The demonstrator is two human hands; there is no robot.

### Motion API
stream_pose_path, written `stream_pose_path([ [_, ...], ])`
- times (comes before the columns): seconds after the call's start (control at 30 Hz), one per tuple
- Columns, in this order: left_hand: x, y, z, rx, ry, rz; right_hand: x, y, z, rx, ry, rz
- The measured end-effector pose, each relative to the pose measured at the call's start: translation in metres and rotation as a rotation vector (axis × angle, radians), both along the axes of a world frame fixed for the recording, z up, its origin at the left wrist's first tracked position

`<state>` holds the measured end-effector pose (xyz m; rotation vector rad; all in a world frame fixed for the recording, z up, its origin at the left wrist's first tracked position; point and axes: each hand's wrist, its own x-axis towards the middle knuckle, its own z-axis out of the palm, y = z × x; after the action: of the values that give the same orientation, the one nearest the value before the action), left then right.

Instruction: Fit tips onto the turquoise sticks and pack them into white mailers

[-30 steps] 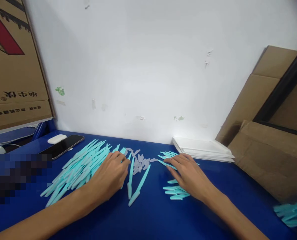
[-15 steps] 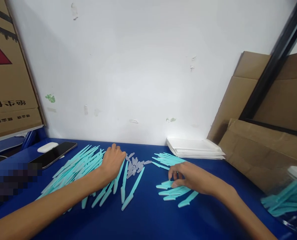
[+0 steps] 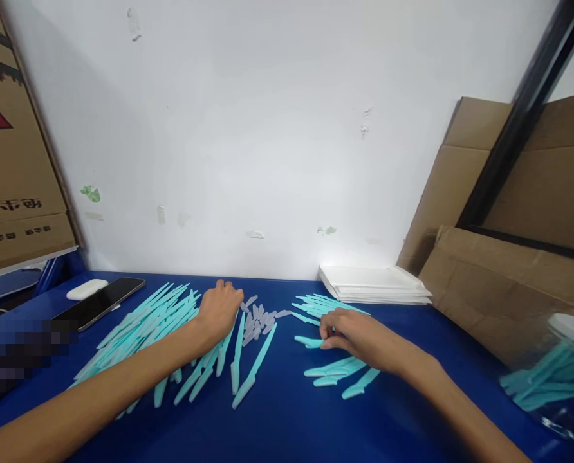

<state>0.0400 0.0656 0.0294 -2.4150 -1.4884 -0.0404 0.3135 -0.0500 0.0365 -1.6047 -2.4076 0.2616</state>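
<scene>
My right hand (image 3: pixel 342 331) pinches a turquoise razor-like stick (image 3: pixel 308 342), its wider end pointing left. Below it several similar turquoise sticks (image 3: pixel 338 370) lie on the blue table (image 3: pixel 287 424), and another group (image 3: pixel 323 304) lies just behind. My left hand (image 3: pixel 221 307) rests at the right side of a large turquoise pile (image 3: pixel 147 328), its fingers bent and their tips hidden, so any held item cannot be made out. Small translucent grey caps (image 3: pixel 258 323) form a heap right of my left hand. Two turquoise sticks lie slanted in front of the caps.
A phone (image 3: pixel 101 303) and a white case (image 3: pixel 87 289) lie at the left. White flat sheets (image 3: pixel 374 286) are stacked by the wall. A clear jar (image 3: pixel 555 379) of turquoise sticks stands at the right, near brown cardboard (image 3: pixel 484 289).
My right hand has closed on one turquoise stick from the front group and moved it slightly up and left. My left hand has stayed nearly in place. The view has shifted a little.
</scene>
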Motion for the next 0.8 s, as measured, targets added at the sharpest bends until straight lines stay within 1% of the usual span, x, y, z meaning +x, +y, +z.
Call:
stream_pose_path([
  [0.13, 0.001, 0.004, -0.002, -0.008, 0.001, -0.034, -0.005, -0.002, 0.003, 0.046, -0.038, -0.005],
  [0.3, 0.001, 0.007, 0.002, 0.022, -0.016, -0.054, -0.008, -0.001, -0.001, 0.089, -0.080, 0.024],
  [0.43, -0.006, -0.006, 0.007, 0.044, -0.063, -0.099, -0.012, -0.002, -0.001, 0.135, -0.051, 0.038],
  [0.53, -0.017, -0.024, 0.002, 0.038, -0.107, -0.195, -0.018, -0.003, 0.000, 0.173, -0.018, 0.058],
  [0.57, -0.021, -0.029, -0.002, 0.037, -0.135, -0.251, -0.021, -0.004, 0.000, 0.177, -0.014, 0.063],
  [0.6, -0.025, -0.034, -0.007, 0.033, -0.220, -0.384, -0.023, -0.004, -0.001, 0.180, -0.011, 0.064],
  [0.63, -0.028, -0.038, -0.011, 0.033, -0.316, -0.469, -0.025, -0.004, -0.001, 0.183, -0.010, 0.064],
  [0.7, -0.033, -0.042, -0.020, 0.010, -0.474, -0.536, -0.028, -0.003, -0.003, 0.195, -0.007, 0.070],
  [0.8, -0.035, -0.045, -0.025, -0.087, -0.644, -0.539, -0.031, -0.002, -0.007, 0.226, -0.001, 0.086],
])
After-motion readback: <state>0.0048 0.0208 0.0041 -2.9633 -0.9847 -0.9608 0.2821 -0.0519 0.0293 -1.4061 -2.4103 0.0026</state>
